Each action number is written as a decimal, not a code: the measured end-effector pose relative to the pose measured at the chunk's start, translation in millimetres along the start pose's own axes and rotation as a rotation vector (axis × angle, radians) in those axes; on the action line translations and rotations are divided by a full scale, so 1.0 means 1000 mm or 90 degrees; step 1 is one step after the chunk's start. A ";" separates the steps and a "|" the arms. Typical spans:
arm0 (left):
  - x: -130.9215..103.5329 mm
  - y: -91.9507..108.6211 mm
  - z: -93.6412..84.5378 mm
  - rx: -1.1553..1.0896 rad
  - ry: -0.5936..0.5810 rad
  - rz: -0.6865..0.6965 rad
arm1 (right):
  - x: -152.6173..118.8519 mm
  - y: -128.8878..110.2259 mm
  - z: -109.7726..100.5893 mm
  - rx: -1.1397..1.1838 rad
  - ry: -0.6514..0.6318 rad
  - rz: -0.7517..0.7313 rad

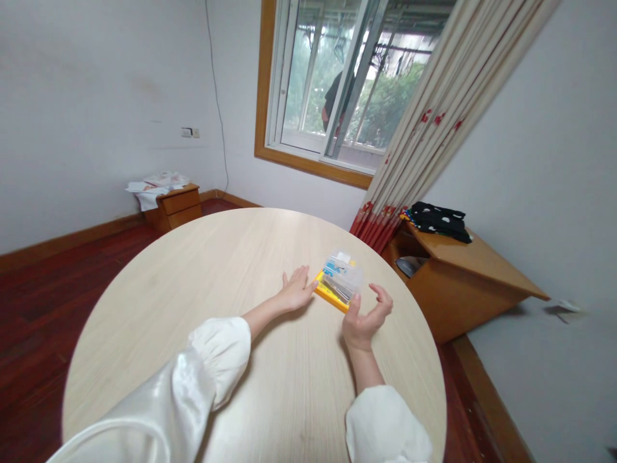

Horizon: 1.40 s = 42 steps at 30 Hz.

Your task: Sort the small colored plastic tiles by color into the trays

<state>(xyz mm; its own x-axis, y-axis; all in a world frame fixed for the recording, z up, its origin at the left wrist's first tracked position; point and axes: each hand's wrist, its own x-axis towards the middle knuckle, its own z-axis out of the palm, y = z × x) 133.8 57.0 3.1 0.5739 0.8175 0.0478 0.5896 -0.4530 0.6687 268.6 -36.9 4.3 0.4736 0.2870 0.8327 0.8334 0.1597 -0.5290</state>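
Observation:
On the round wooden table (231, 270) lies a small yellow case (332, 298) with a clear plastic lid (354, 280). Blue pieces and thin metal parts show through the plastic, too small to name. My left hand (296, 290) is at the case's left side, palm down with the fingers stretched out; its thumb reaches the yellow edge. To the right of the case is my right hand (366, 318), fingers apart and curved, the thumb close to the near right corner. Whether that thumb touches the case I cannot tell. Neither hand grips anything.
Right of the table stands a tilted-looking wooden cabinet (477, 276) with folded black cloth (438, 220) on top and an iron (409, 265) inside. A small wooden nightstand (180, 204) is at the back left. Behind hang long curtains (434, 109) beside a window, with a person (332, 96) outside.

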 end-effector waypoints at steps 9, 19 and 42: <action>-0.096 -0.068 -0.072 0.289 0.190 -0.006 | -0.032 -0.047 0.019 0.078 -0.499 -0.098; -0.122 -0.092 -0.055 0.383 0.027 -0.057 | -0.053 -0.046 0.024 -0.146 -0.821 -0.104; -0.117 -0.081 -0.110 -1.305 0.335 -0.211 | 0.021 -0.035 0.009 0.452 -0.176 0.345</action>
<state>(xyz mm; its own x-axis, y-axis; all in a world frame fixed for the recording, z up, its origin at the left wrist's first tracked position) -43.6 37.6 24.7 0.2214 0.9267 -0.3037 -0.8881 0.3203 0.3297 246.9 -28.1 38.3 0.5862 0.6907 0.4234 0.1065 0.4525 -0.8854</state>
